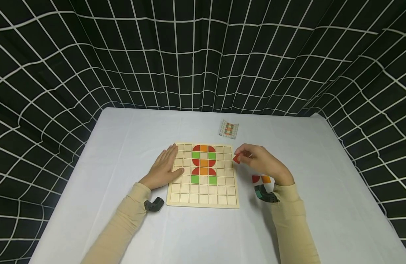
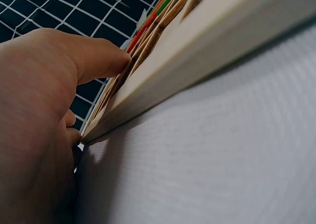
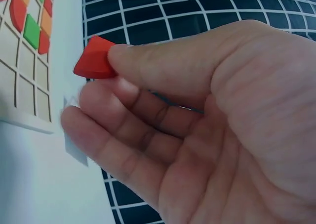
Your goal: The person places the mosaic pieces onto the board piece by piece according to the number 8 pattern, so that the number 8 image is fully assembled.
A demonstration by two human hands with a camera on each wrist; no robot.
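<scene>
A wooden grid board (image 1: 203,198) lies on the white table. Red, orange and green tiles fill several of its middle squares, among them an orange tile (image 1: 204,171) and a green tile (image 1: 195,179). My left hand (image 1: 162,170) rests along the board's left edge, fingers straight, with the thumb (image 2: 103,58) on top of the board. To the right of the board, my right hand (image 1: 260,161) pinches a red tile (image 3: 96,58) with a curved side between thumb and fingertips, held in the air apart from the board.
A small pattern card (image 1: 229,129) lies behind the board. Under the right wrist are loose tiles, including a red one (image 1: 255,179) and an orange one (image 1: 266,179); the wrist partly covers this group. Black curtains with a white grid (image 1: 196,62) surround the table (image 1: 130,126).
</scene>
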